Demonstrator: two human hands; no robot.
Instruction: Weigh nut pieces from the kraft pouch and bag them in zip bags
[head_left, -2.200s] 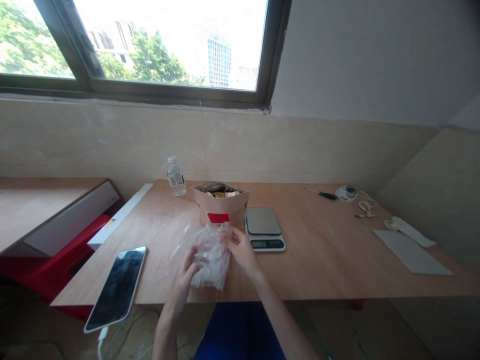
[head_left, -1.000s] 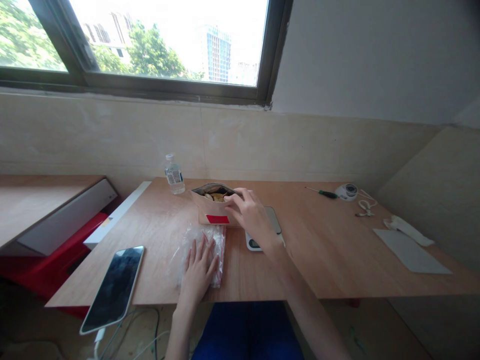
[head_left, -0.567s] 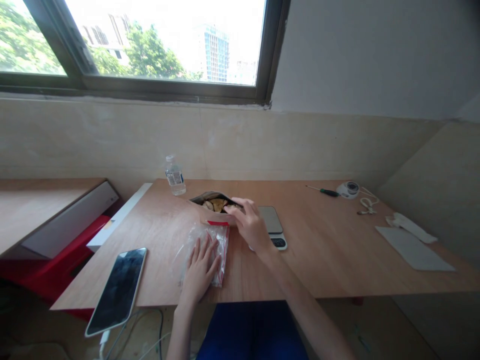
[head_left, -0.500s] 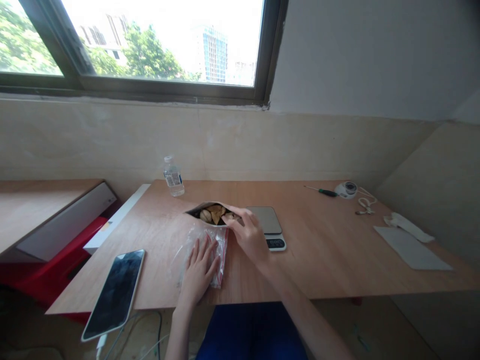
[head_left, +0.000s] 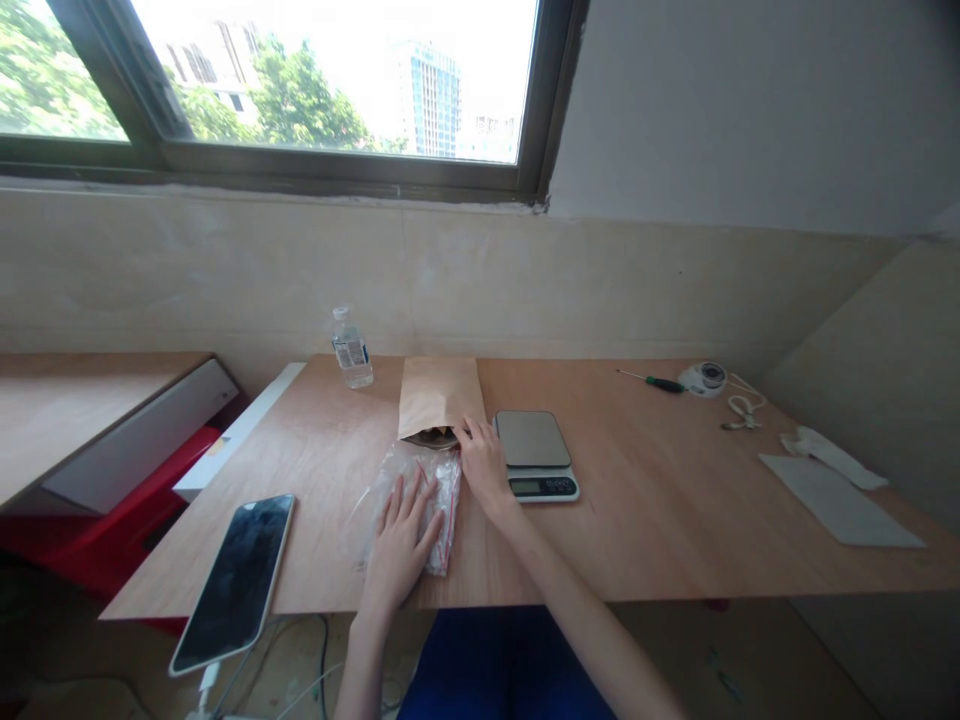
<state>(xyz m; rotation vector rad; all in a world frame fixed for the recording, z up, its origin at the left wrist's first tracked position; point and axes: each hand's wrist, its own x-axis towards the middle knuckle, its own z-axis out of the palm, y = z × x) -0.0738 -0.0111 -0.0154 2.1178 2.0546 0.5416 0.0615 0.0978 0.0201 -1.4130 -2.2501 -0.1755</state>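
A brown paper pouch (head_left: 439,396) lies tipped over on the wooden table (head_left: 660,500), its open mouth toward me with snack pieces showing at the opening. My right hand (head_left: 484,465) rests at the pouch's mouth, fingers pinching its right edge. My left hand (head_left: 401,535) lies flat, fingers spread, on a stack of clear plastic zip bags (head_left: 439,490) with red strips, just in front of the pouch.
A digital kitchen scale (head_left: 534,455) sits right of the pouch. A small water bottle (head_left: 349,349) stands behind it. A phone (head_left: 236,580) on a cable lies at the front left edge. A screwdriver (head_left: 651,381), white tape roll (head_left: 705,378) and grey sheet (head_left: 840,505) lie far right.
My right hand let go of the plastic bags, reached to the upright pouch and tipped it down toward me until it lies flat. My left hand laid the bags down and stays pressed on them.
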